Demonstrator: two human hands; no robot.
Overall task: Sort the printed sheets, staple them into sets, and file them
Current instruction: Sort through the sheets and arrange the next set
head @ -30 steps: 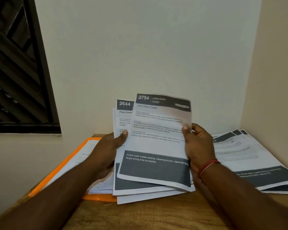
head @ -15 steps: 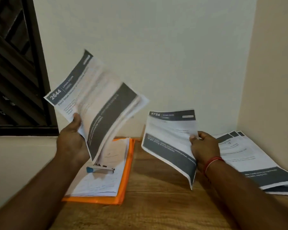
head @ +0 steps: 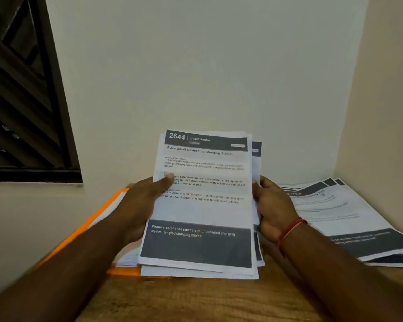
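A stack of printed sheets (head: 203,205) is held upright above the wooden table, its top page headed "2644 Living Room". My left hand (head: 147,205) grips the stack's left edge, thumb across the front of the page. At the right edge my right hand (head: 273,210) holds the stack, fingers curled behind it, a red thread on the wrist. A second sheet peeks out behind at the upper right. An orange folder (head: 107,210) with papers lies flat to the left, mostly hidden by my left arm.
A fanned pile of printed sheets (head: 349,217) lies on the wooden table (head: 196,300) at the right, against the corner wall. A dark louvred window (head: 21,101) fills the upper left. Walls close in behind and to the right.
My hands came back together in the middle. The 2644 stack from my left hand now sits in front of the 2754 sheet that my right hand had pulled aside.
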